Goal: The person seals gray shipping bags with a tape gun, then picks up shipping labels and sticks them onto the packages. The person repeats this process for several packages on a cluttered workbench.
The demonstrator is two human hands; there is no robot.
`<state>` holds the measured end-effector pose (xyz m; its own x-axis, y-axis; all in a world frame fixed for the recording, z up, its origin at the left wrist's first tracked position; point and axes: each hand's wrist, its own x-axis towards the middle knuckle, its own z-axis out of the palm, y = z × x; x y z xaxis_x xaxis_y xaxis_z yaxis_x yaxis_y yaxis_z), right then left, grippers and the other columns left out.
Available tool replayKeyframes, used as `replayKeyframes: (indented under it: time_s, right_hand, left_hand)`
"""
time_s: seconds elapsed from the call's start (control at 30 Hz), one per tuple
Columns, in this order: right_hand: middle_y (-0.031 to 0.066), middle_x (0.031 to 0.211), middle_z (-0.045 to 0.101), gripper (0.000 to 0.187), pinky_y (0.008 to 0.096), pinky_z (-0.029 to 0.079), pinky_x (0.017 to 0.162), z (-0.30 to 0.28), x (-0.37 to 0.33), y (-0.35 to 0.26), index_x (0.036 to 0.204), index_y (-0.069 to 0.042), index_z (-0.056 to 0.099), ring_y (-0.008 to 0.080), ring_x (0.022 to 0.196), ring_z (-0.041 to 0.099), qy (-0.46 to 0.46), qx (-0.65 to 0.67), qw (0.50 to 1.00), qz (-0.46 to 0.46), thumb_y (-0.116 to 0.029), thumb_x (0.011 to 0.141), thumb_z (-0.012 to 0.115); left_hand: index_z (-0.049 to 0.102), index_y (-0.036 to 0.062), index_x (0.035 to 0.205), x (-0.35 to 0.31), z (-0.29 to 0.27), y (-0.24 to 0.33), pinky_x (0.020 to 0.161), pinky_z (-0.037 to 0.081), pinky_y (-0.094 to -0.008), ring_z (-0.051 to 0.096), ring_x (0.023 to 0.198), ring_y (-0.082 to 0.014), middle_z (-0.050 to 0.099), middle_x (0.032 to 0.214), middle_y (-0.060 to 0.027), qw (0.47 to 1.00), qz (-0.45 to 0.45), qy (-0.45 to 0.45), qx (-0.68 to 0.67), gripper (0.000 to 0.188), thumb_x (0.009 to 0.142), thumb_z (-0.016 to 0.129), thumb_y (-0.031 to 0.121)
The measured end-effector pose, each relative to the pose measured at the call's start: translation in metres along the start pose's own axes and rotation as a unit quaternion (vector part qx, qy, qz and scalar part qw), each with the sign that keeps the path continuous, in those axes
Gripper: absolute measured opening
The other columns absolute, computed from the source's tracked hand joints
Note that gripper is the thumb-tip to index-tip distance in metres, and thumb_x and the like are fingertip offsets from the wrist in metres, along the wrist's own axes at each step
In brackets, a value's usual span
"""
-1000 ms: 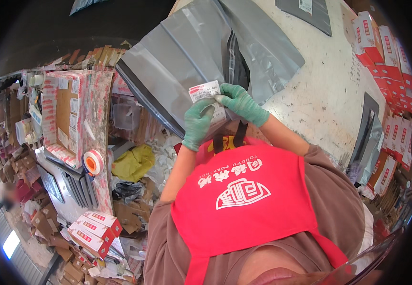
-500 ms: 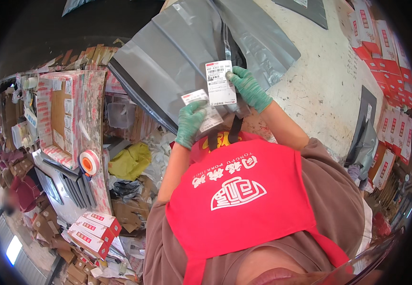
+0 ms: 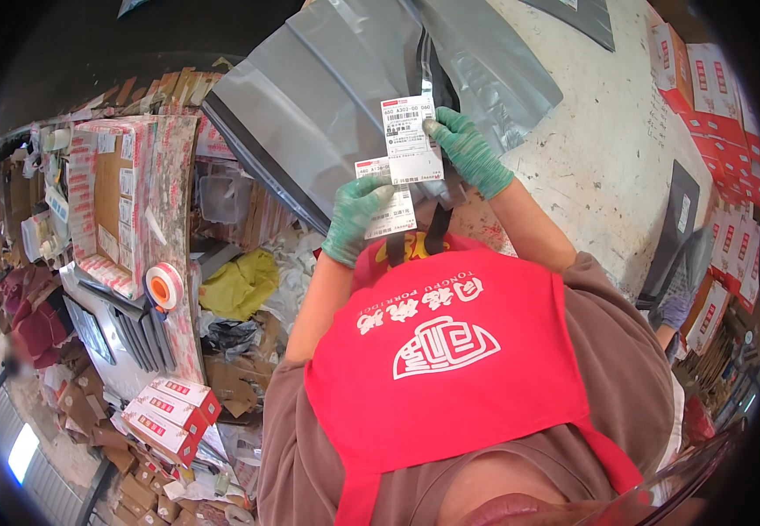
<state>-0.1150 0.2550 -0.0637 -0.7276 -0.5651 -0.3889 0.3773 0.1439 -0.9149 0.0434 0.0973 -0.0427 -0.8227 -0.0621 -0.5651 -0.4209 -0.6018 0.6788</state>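
Note:
Both hands wear green gloves. My right hand (image 3: 472, 151) pinches a white printed shipping label (image 3: 413, 145) by its right edge, thumb on its face. A second shipping label (image 3: 389, 217) is gripped in my left hand (image 3: 355, 219), lower and to the left, its upper part tucked behind the first. Beyond and beneath the labels lie large grey plastic mailing bags (image 3: 310, 96), spread over the table. A dark strap (image 3: 438, 230) hangs below the labels, near my red apron.
The pale worktable (image 3: 564, 167) holds another grey bag (image 3: 674, 228) at right, where a co-worker's gloved hand (image 3: 674, 309) shows. Red-and-white boxes (image 3: 717, 88) are stacked beyond. At left stand a tape roll (image 3: 164, 287), an open carton (image 3: 108, 202) and more boxes (image 3: 170, 416).
The label in my left hand has turned more upright and now overlaps behind the other one. The right-hand label has risen slightly. A co-worker's hand shows more at the right.

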Motion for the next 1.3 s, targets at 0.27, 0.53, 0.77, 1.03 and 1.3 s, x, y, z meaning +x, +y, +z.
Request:
replayKeyframes:
  time_s: [0.27, 0.53, 0.77, 1.03, 1.3]
  right_hand:
    - [0.0041, 0.085, 0.064, 0.023, 0.0263, 0.046, 0.072, -0.002, 0.002, 0.004, 0.099, -0.001, 0.062, 0.0091, 0.077, 0.055, -0.014, -0.007, 1.000, 0.023, -0.022, 0.093, 0.057]
    - [0.0193, 0.116, 0.057, 0.046, 0.0374, 0.043, 0.093, -0.029, -0.003, 0.034, 0.130, -0.003, 0.045, 0.0300, 0.106, 0.056, 0.029, -0.269, 0.949, -0.163, -0.026, 0.092, 0.056]
    - [0.0193, 0.123, 0.055, 0.049, 0.0450, 0.047, 0.089, -0.053, -0.025, -0.010, 0.126, -0.008, 0.051, 0.0362, 0.109, 0.055, 0.239, -0.531, 0.744, -0.328, -0.020, 0.081, 0.064]
    - [0.0141, 0.113, 0.061, 0.040, 0.0332, 0.047, 0.090, 0.048, -0.044, -0.017, 0.126, -0.005, 0.053, 0.0237, 0.102, 0.060, -0.144, -0.180, 0.957, -0.176, -0.017, 0.088, 0.059]
    - [0.0024, 0.108, 0.061, 0.036, 0.0269, 0.044, 0.090, 0.062, -0.031, 0.026, 0.127, -0.002, 0.054, 0.0096, 0.101, 0.053, -0.185, 0.204, 0.960, 0.046, -0.023, 0.097, 0.052]
  left_hand:
    - [0.064, -0.0035, 0.099, 0.003, -0.005, -0.004, 0.061, 0.053, -0.0258, 0.064, 0.069, -0.0132, 0.066, 0.085, -0.0079, 1.000, 0.004, 0.007, 0.022, 0.020, 0.084, 0.062, 0.009]
    - [0.065, -0.0036, 0.096, -0.002, 0.003, -0.001, 0.062, 0.055, -0.0272, 0.065, 0.070, -0.0144, 0.067, 0.086, -0.0084, 0.997, 0.047, 0.051, -0.022, 0.017, 0.083, 0.062, 0.006]
    - [0.066, -0.0022, 0.096, -0.005, 0.001, -0.001, 0.063, 0.056, -0.0281, 0.065, 0.072, -0.0144, 0.067, 0.087, -0.0080, 0.994, 0.070, 0.060, -0.063, 0.016, 0.084, 0.063, 0.007]
    - [0.066, -0.0013, 0.093, -0.004, 0.011, 0.012, 0.067, 0.053, -0.0261, 0.062, 0.075, -0.0119, 0.065, 0.086, -0.0061, 0.989, 0.136, 0.065, 0.013, 0.012, 0.085, 0.060, 0.004]
    - [0.066, 0.0025, 0.089, 0.007, -0.004, 0.001, 0.062, 0.050, -0.0328, 0.062, 0.069, -0.0200, 0.065, 0.082, -0.0086, 0.850, 0.314, 0.165, 0.390, 0.011, 0.081, 0.060, 0.004]
